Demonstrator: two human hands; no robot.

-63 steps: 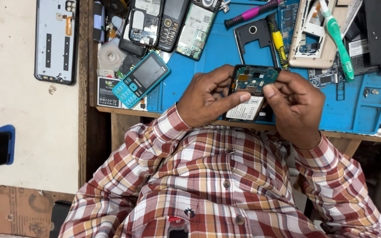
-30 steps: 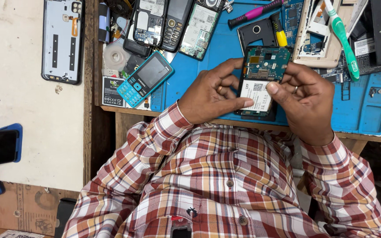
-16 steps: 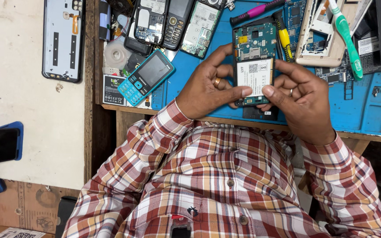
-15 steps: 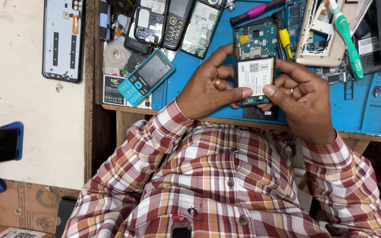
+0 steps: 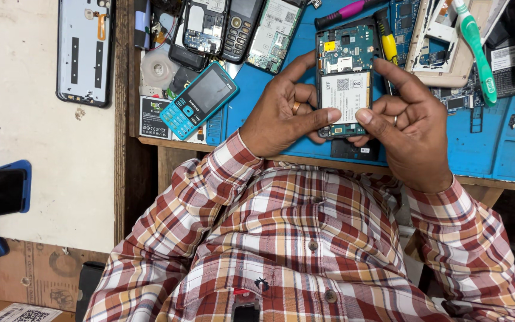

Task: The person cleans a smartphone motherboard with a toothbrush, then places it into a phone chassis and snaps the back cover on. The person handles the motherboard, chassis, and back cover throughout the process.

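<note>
Opened phone (image 5: 346, 80) pinched upright between left hand (image 5: 281, 113) and right hand (image 5: 409, 128)

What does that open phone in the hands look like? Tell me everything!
The phone is a small bar with its back off. The top shows a green circuit board with metal parts; below sits a white labelled battery. It is held upright over the blue mat, pinched between the left hand and right hand.

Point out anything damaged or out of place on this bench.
The opened phone held by the left hand and right hand has its circuit board bare. A green toothbrush lies among the phone parts.
</note>
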